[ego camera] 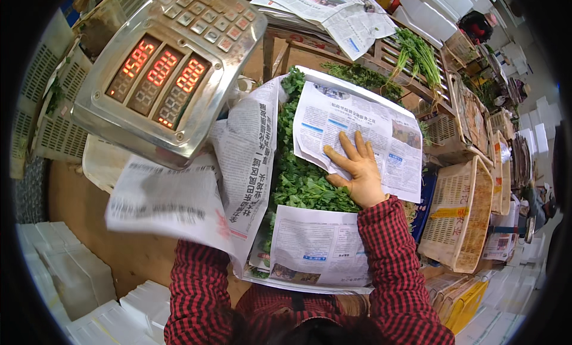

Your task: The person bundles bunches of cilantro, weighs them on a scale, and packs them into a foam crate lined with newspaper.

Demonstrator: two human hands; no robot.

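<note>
A white foam box (308, 286) full of leafy green herbs (308, 188) lies before me, partly covered with newspaper. My right hand (357, 173) rests with fingers spread on the far newspaper sheet (353, 115), its heel beside the exposed leaves. Another sheet (319, 242) covers the near end. Along the left side a large newspaper sheet (248, 166) stands up over the box wall, and its lower left flap (167, 202) is blurred. My left sleeve (199, 278) reaches up under this flap, which hides my left hand.
A metal scale display (170, 77) with lit red digits overhangs the upper left. Behind the box are stacked newspapers (321, 7) and a bunch of long-stemmed greens (415, 54) on a slatted crate. Plastic crates (453, 215) stand at right, white foam boxes (67, 264) at lower left.
</note>
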